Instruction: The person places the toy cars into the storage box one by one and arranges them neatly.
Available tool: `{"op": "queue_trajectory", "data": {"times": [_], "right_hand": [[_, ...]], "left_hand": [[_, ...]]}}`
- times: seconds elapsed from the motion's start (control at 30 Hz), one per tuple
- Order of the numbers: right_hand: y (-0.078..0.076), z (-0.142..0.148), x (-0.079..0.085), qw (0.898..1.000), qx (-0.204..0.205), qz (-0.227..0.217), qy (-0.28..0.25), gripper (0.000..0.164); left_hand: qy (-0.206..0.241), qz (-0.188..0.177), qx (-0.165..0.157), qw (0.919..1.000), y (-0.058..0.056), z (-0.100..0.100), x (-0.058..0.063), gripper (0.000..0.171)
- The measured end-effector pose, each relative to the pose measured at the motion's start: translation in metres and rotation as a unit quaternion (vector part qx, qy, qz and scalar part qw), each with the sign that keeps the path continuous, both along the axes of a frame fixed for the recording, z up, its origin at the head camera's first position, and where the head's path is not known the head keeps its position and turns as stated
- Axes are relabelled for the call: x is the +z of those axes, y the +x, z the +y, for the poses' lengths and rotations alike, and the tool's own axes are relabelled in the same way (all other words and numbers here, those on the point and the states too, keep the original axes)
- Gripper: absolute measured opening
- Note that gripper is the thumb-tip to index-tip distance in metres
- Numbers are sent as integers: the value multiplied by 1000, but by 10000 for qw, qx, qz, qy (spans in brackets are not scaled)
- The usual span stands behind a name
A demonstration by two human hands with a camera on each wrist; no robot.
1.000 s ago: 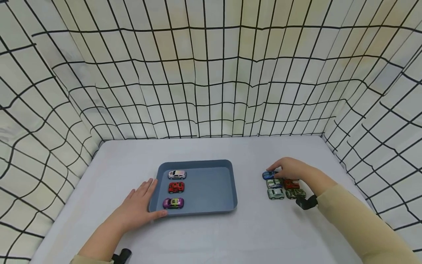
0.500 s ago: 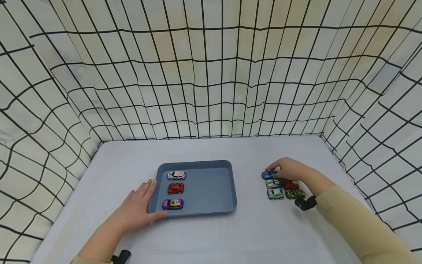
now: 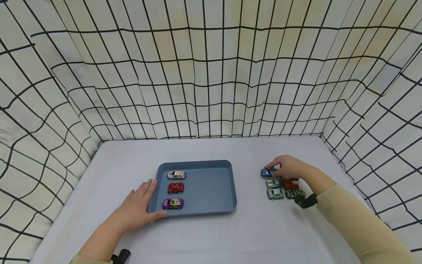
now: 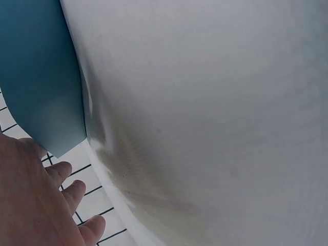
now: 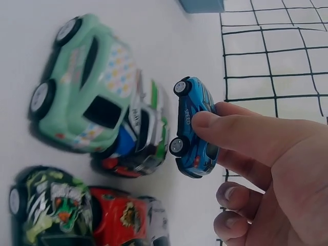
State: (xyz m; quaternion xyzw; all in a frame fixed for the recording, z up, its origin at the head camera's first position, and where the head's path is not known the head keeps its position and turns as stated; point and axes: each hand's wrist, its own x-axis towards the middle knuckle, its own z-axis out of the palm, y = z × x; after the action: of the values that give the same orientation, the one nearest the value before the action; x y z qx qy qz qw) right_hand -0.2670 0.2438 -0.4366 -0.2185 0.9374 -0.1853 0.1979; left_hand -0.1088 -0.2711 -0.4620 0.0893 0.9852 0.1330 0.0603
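My right hand pinches a blue toy car between thumb and fingers. In the right wrist view the car appears tilted, with "SPEED" on its side. Just nearer stand a white-and-green toy car, a mint toy car, a red toy car and a camouflage-green toy car. Another car behind the red one is mostly hidden by my hand. My left hand lies with spread fingers against the left edge of a blue-grey tray, thumb on its front rim.
Inside the tray, along its left side, stand a white toy car, a red toy car and a purple toy car. White cloth covers the table. White walls with black grid lines enclose the back and sides.
My right hand has shifted slightly away from me and to the left with the blue car, opening a gap to the white-and-green car. My left hand and the tray stay put.
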Motion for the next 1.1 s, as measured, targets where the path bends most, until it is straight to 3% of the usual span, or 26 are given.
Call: {"op": "queue_trajectory", "data": {"times": [0.63, 0.8, 1.1], "right_hand": [[5, -25, 19, 9978, -41, -378, -537, 36], [9, -38, 24, 9959, -185, -500, -727, 36], [18, -71, 25, 9911, 48, -882, -993, 34]], "left_hand": [[-42, -30, 39, 10000, -1, 2, -1, 126], [-38, -9, 39, 10000, -1, 2, -1, 124], [-28, -7, 15, 10000, 0, 1, -1, 124]]}}
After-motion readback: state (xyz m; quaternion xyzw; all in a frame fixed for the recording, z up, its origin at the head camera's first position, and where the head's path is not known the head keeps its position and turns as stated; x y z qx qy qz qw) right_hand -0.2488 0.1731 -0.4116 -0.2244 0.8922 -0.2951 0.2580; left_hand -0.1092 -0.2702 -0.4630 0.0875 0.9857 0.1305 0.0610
